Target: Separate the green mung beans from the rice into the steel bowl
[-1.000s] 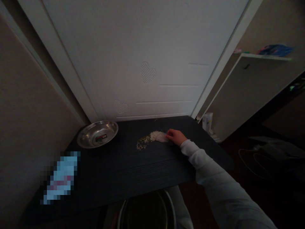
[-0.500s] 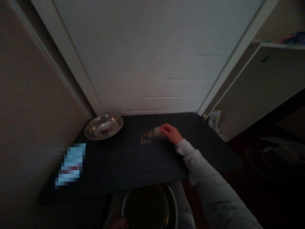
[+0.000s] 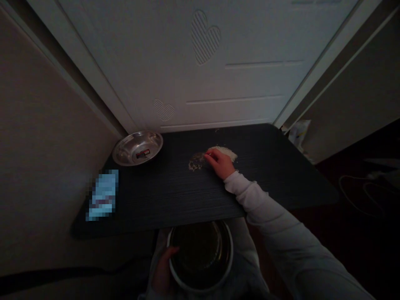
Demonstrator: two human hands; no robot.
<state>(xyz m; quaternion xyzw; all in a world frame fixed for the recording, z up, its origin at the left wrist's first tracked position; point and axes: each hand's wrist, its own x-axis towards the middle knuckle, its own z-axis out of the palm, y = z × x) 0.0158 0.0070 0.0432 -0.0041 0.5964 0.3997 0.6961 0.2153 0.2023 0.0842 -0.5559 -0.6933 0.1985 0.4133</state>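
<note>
My right hand [image 3: 219, 161] rests on a dark table [image 3: 175, 196], fingers curled down into a small heap of pale and dark grains [image 3: 200, 159], with white grains [image 3: 228, 152] just behind it. What the fingers hold is hidden. My left hand [image 3: 164, 273] grips the rim of a dark round bowl [image 3: 201, 254] on my lap, below the table's near edge.
A shallow steel dish [image 3: 138, 147] sits at the table's far left corner. A blurred pale blue packet [image 3: 103, 195] lies at the left edge. A white door [image 3: 200, 62] stands behind the table; cables [image 3: 359, 191] lie on the floor at right.
The view has tilted down, bringing the bowl and my left hand into sight. My right hand has moved left across the grain heap, uncovering white grains behind it.
</note>
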